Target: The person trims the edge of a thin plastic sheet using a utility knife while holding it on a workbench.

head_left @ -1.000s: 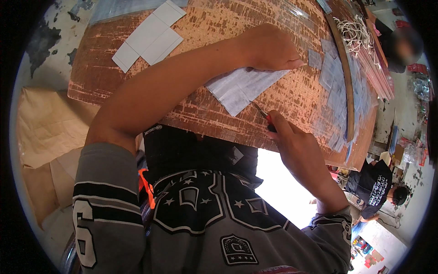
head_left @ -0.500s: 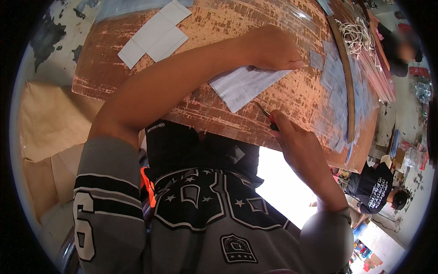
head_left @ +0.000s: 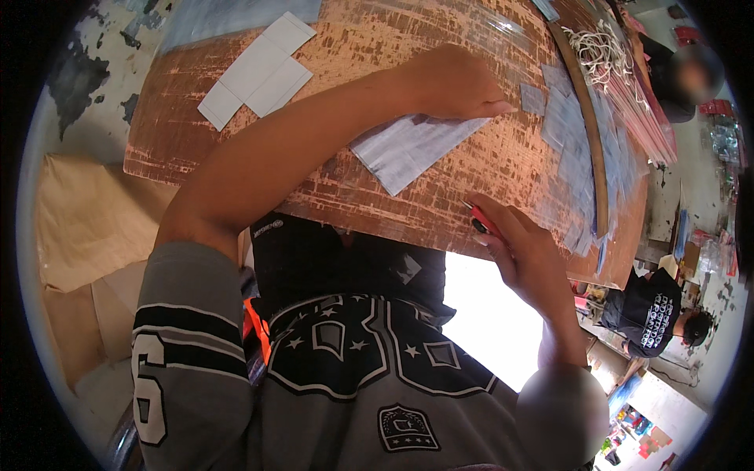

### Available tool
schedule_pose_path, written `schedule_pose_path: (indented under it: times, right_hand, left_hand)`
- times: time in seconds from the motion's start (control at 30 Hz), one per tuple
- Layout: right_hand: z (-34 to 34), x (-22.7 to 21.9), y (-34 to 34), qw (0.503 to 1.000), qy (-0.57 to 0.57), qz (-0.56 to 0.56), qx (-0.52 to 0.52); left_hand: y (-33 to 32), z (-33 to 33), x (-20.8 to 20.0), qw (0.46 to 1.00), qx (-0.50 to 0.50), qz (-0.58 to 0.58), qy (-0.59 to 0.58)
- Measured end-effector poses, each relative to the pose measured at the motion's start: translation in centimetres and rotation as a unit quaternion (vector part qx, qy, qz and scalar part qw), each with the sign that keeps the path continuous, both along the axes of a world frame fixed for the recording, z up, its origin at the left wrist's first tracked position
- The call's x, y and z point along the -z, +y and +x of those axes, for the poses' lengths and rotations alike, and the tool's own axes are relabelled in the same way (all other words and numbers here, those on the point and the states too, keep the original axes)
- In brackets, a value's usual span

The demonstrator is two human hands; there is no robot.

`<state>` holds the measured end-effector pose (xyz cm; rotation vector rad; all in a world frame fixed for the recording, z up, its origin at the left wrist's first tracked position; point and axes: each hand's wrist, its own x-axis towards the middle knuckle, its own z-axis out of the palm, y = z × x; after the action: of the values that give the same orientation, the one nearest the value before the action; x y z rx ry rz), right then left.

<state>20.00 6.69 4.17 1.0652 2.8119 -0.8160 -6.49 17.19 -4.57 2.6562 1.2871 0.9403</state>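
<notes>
Cutter point(head_left: 488, 225) in right hand point(head_left: 532, 250), grey-blue sheet point(head_left: 416, 153) under left hand point(head_left: 455, 85)

Watching remotely through the head camera. Left forearm crosses the worn, scratched tabletop point(head_left: 424, 210) from the lower left. I get the back of the left hand, thumb pointing right, over the far edge of the grey-blue sheet; the fingers are mostly hidden, so I cannot tell whether they pinch it or lie flat. The sheet lies on the tabletop, a pointed corner toward the wearer.

Right hand is closed around the red-and-black handle of the cutter, near the table's front edge. I see its tip aimed up and left, apart from the sheet; whether it touches wood, I cannot tell.

Around the work: a white cut-out piece point(head_left: 263, 77) with ruled lines lies beyond the left forearm. A small bluish square point(head_left: 532, 99) sits just right of the left hand. Farther right I note scattered translucent pieces point(head_left: 567, 125), a long brown strip point(head_left: 591, 129) lying across them, then white cords point(head_left: 603, 59) beside a pinkish bundle point(head_left: 646, 125). A co-worker in a dark shirt point(head_left: 656, 314) is at lower right, well apart from the table.
</notes>
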Motion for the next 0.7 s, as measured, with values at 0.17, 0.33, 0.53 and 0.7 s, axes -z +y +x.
schedule_pose_path:
  times: [0.17,0.33,0.53,0.7]
  right_hand:
    - [-1.1,0.9,-0.7,0.999,0.037,0.008,0.002]
    - [-2.9,1.1,-1.3,0.998,0.056,0.006,0.007]
    - [-4.2,0.5,-1.3,0.999,-0.023,-0.026,0.027]
    - [-4.1,1.2,-1.2,1.0,-0.008,-0.01,0.024]
  left_hand:
    - [-0.1,-0.1,-0.2,1.0,-0.002,0.0,0.013]
    - [0.0,-0.3,0.0,1.0,0.008,0.019,-0.006]
    - [0.2,-0.3,0.2,1.0,0.002,0.004,-0.006]
    - [0.1,-0.1,0.1,1.0,-0.005,-0.003,-0.001]
